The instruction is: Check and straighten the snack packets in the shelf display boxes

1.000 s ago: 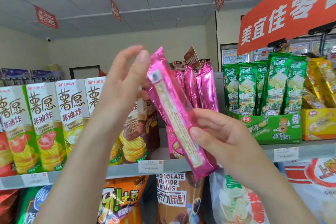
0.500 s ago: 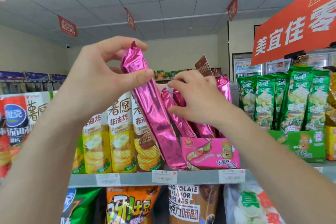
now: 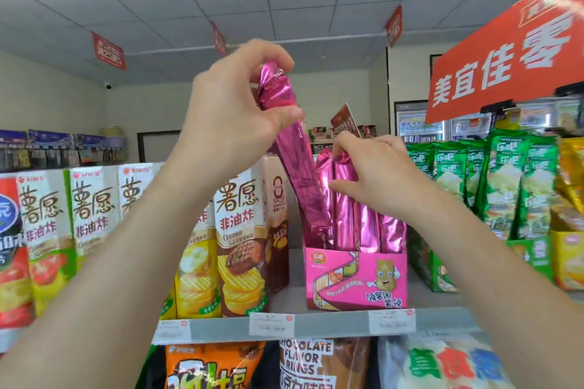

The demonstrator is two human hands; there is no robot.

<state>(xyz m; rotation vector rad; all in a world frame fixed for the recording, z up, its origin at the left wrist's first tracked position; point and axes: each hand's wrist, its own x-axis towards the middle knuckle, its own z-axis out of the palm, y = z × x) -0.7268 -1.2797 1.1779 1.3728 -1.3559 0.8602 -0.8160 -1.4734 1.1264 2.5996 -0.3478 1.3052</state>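
Note:
A long shiny pink snack packet [image 3: 295,167] is pinched at its top end by my left hand [image 3: 234,117]. It tilts, and its lower end dips into the left side of the pink display box [image 3: 357,278] on the shelf. Several more pink packets [image 3: 350,215] stand upright in that box. My right hand [image 3: 376,177] rests against their tops, its fingers pushing them to the right, without closing on one.
Tall white chip cartons [image 3: 240,243] stand left of the pink box. Green packets in a green box [image 3: 493,193] and yellow packets [image 3: 568,230] stand to the right. The grey shelf edge [image 3: 331,324] carries price tags. Bagged snacks [image 3: 316,363] hang below. A red sign [image 3: 512,54] hangs upper right.
My left hand has lowered the pink packet's bottom end into the display box's left side. My right hand has slid down onto the standing packets. The view has moved closer to the box.

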